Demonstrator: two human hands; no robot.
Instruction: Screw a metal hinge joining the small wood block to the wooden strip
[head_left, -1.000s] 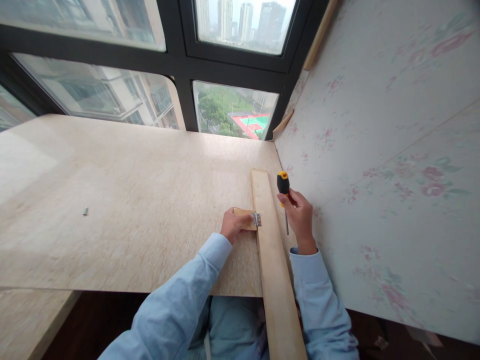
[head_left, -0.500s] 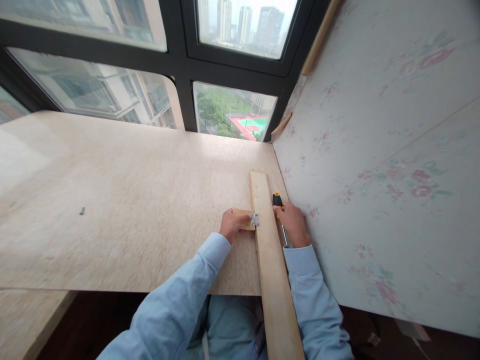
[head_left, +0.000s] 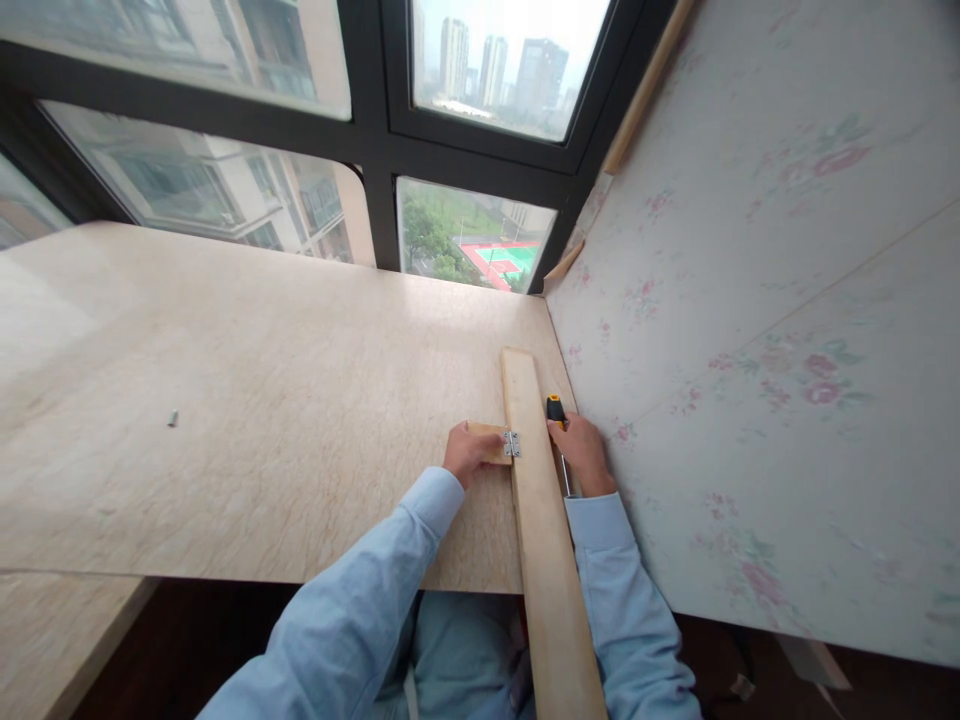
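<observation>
My left hand point(head_left: 468, 452) grips a small wooden block point(head_left: 493, 457), its thumb by a silver hinge point(head_left: 512, 444). The hinge spans the joint between that block and a long wooden board point(head_left: 545, 540), which lies on the sill and sticks out past its front edge towards me. On the board's right side, my right hand point(head_left: 583, 452) is closed around a screwdriver point(head_left: 555, 408) with a black and yellow handle. Its metal shaft points back towards my sleeve, and the tip is hidden near the cuff.
A small screw-like metal piece point(head_left: 173, 418) lies at the left on the marble-patterned sill point(head_left: 300, 400). The flowered wall point(head_left: 750, 350) rises close beside my right hand. Dark-framed windows point(head_left: 375, 150) stand at the back. A lower ledge point(head_left: 60, 630) is at the front left.
The view has shifted slightly. Both hands keep the same hold on the block and the screwdriver, and the board and hinge look unmoved.
</observation>
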